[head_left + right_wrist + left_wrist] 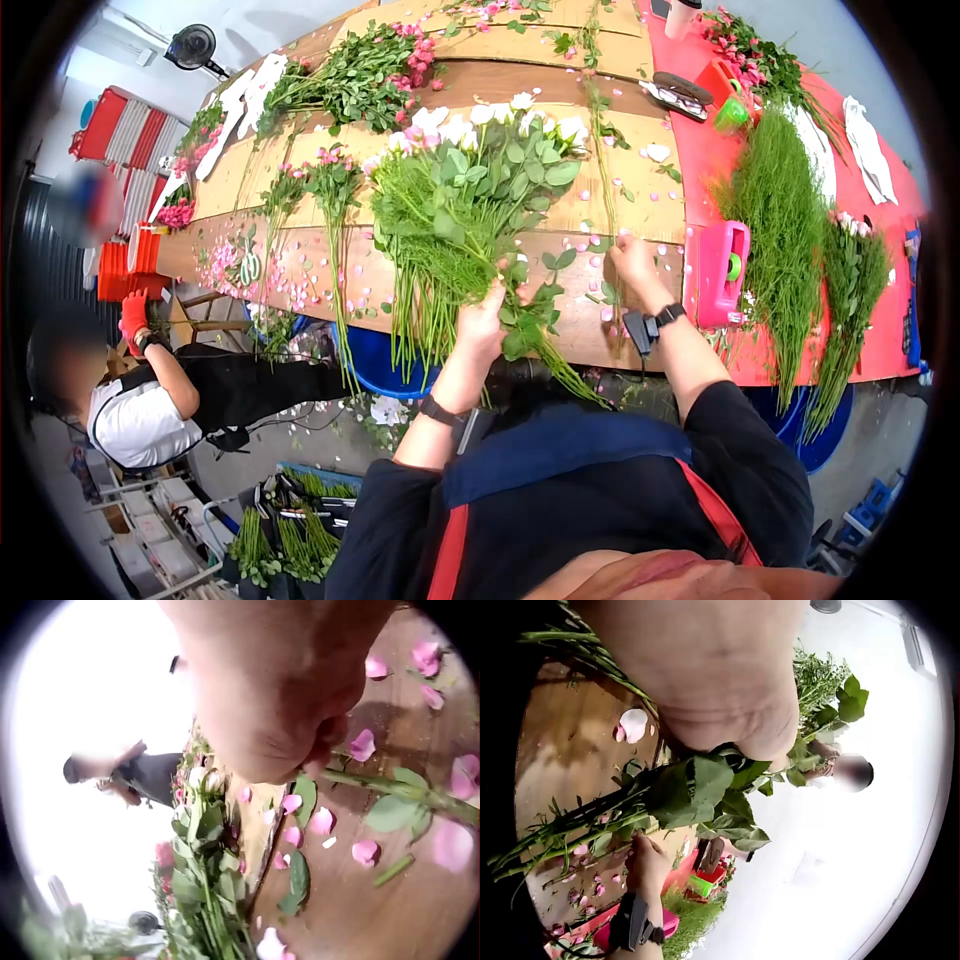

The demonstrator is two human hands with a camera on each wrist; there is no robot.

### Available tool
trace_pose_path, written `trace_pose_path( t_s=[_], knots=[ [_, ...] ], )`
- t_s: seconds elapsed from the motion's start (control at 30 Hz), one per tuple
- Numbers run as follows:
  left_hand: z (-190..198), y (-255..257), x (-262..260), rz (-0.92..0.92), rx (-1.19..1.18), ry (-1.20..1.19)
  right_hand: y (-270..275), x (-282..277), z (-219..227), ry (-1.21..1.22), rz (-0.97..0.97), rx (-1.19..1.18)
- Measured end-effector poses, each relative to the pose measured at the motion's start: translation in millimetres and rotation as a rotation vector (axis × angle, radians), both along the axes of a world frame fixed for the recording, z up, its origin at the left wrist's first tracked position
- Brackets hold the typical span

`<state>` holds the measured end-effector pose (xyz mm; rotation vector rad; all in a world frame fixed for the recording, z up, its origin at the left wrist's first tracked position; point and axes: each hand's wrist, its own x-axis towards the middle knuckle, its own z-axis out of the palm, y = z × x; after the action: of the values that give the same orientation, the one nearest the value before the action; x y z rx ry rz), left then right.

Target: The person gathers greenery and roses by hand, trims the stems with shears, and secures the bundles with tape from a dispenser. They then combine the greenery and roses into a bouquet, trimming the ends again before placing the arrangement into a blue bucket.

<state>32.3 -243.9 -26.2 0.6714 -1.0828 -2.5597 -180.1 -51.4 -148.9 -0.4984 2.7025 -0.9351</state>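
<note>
My left hand [482, 318] grips a bunch of white roses [480, 160] and feathery greenery [410, 220] around its stems, the flower heads pointing away from me. Beneath the hand, cut stems [565, 370] fan out toward the table's near edge. In the left wrist view, broad green leaves [697, 791] hang beside the palm. To the right of the bunch, my right hand [637, 265] is low over the wooden table, fingers curled. It pinches a green stem [405, 787], which shows thick and leafy in the right wrist view. The fingertips are partly hidden there.
Pink petals [364, 851] lie scattered over the wood. Scissors [250, 268] and pink roses [335, 170] lie left of the bunch. A pink plastic container [722, 275] and feathery green bundles [775, 200] are on the red cover at right. Another person [150, 410] is at the left.
</note>
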Motion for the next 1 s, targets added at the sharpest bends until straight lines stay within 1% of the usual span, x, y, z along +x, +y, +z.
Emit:
trace_pose_path(
  t_s=[0.03, 0.07, 0.13, 0.2, 0.23, 0.27, 0.3, 0.33, 0.37, 0.43, 0.47, 0.57, 0.7, 0.73, 0.8, 0.83, 0.87, 0.9, 0.97, 1.0],
  knots=[
    [-2, -3, 0, 0.024, 0.01, -0.03, 3, 6, 10, -0.065, -0.013, -0.114],
    [-2, -8, 1, -0.034, 0.006, 0.003, 10, 18, 21, -0.047, -0.031, -0.227],
    [-4, -9, 2, -0.002, 0.048, -0.041, 27, 42, 40, -0.071, -0.009, -0.278],
    [-4, -8, -1, 0.018, 0.078, -0.066, 44, 67, 41, -0.12, -0.002, -0.349],
    [-6, -7, -2, 0.013, 0.035, -0.072, 52, 77, 39, -0.156, -0.004, -0.396],
    [-11, -6, -1, 0.011, -0.01, -0.079, 59, 86, 32, -0.246, 0.012, -0.433],
    [-15, -6, 1, 0.011, -0.056, -0.089, 62, 94, 38, -0.219, 0.049, -0.412],
    [-19, -5, 2, 0.013, 0.042, -0.108, 64, 103, 49, -0.192, 0.086, -0.392],
    [-21, -3, 1, 0.013, 0.025, -0.082, 66, 110, 54, -0.163, 0.124, -0.373],
    [-25, 0, -2, 0.01, -0.012, -0.029, 70, 122, 52, -0.12, 0.179, -0.336],
    [-26, 1, -2, 0.017, 0.006, -0.052, 71, 127, 51, -0.099, 0.205, -0.317],
    [-27, 4, -2, 0.033, 0.013, -0.097, 67, 141, 65, -0.124, 0.269, -0.315],
    [-40, 5, 6, 0.031, 0.118, -0.026, 64, 149, 61, -0.218, 0.304, -0.308],
    [-23, 3, 9, -0.015, 0.152, 0.008, 65, 149, 56, -0.26, 0.295, -0.34],
    [-8, 6, 15, 0.077, 0.084, -0.111, 64, 152, 53, -0.342, 0.278, -0.4],
    [-6, 6, 16, 0.12, 0.051, -0.169, 62, 154, 55, -0.38, 0.267, -0.43],
    [-25, 2, 19, 0.099, 0.032, -0.078, 61, 157, 58, -0.448, 0.29, -0.409],
    [-18, -3, 23, 0.035, 0.09, -0.014, 56, 161, 63, -0.544, 0.283, -0.413],
    [-4, -5, 34, 0.029, 0.139, -0.066, 48, 174, 71, -0.737, 0.257, -0.416],
    [-1, -9, 40, 0.012, 0.176, -0.052, 39, 184, 79, -0.736, 0.267, -0.409]
  ],
)
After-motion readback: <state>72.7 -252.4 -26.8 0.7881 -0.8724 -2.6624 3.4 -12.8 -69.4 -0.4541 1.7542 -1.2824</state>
